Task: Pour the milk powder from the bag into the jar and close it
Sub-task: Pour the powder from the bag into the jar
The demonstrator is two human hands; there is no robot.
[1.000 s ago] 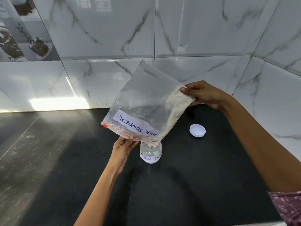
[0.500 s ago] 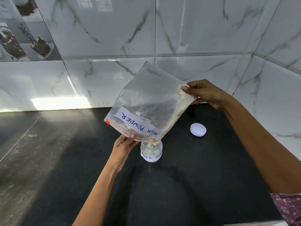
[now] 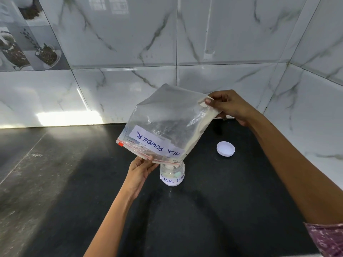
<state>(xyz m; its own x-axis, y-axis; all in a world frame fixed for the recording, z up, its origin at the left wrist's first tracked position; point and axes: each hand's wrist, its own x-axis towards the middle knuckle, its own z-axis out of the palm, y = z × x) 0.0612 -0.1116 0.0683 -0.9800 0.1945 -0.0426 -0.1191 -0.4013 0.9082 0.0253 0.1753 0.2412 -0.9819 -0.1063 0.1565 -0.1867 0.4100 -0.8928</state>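
bag (image 3: 167, 117) held upside down over the jar (image 3: 172, 174), zip edge lowest, its white label reading "milk powder" inverted from my view. my left hand (image 3: 140, 170) pinches the zip edge from below, thumb on the near face and fingers closed behind it, just left of the jar mouth. my right hand (image 3: 229, 106) is raised near the wall, thumb and fingers closed on the bag's upper right corner, lifting the closed bottom end high. powder (image 3: 199, 132) lies in a pale band along the bag's right edge, running down toward the lowest corner, which sits directly over the jar mouth; cannot tell whether the corner touches the rim. jar stands upright on the black counter (image 3: 204, 210), clear, with a white label; fill level inside not readable. white lid (image 3: 225, 148) lies on the counter to the right of the jar, apart from it, below my right forearm. marble tile wall (image 3: 213, 34) behind.
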